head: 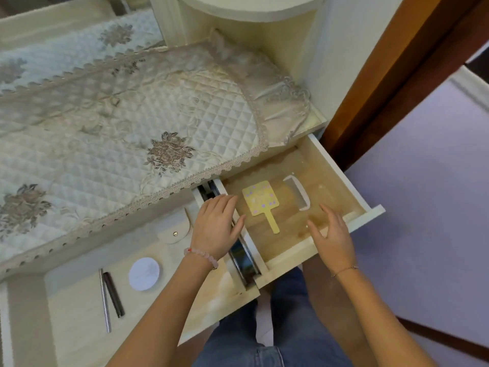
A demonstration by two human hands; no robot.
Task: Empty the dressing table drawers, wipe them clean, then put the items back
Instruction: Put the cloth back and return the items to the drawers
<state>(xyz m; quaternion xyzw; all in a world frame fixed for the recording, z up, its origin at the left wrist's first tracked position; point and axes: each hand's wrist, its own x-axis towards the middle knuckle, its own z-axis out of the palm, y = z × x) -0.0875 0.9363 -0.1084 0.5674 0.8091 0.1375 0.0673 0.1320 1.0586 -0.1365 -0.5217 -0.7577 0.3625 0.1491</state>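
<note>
Reaching into the right-hand drawer [344, 173], you have both hands down at its front half and neither one holds anything. Your left hand [215, 226] lies with its fingers straight across the drawer's left wall, apparently resting on it, just above the metal slide rail [243, 260]. Your right hand [332, 234] hovers over the front right corner with its fingers loosely spread; I cannot tell whether it touches the wood.

This drawer is not yet emptied. 2 things lie flat on its floor: a yellow paddle-shaped card or mirror [260, 198] near the middle, and a white curved piece [297, 193] just beside it on the right. The left drawer [79, 313] is open too, with 2 pens [113, 295], a round white disc [144, 274] and a cream snap pouch [174, 231] inside.

What could go wrong from here:
- Your left fingers sit over the gap by the rail; if the drawer slides while you lean on it, they could be pinched.
- The yellow piece looks thin and lies flush, so a straight pinch may slip. Sliding it to a wall first should help.
- The drawer seems drawn far out; pressing on its front could tilt it.
- Pale specks dot the floor, and lifting things carelessly may scatter them.
</note>
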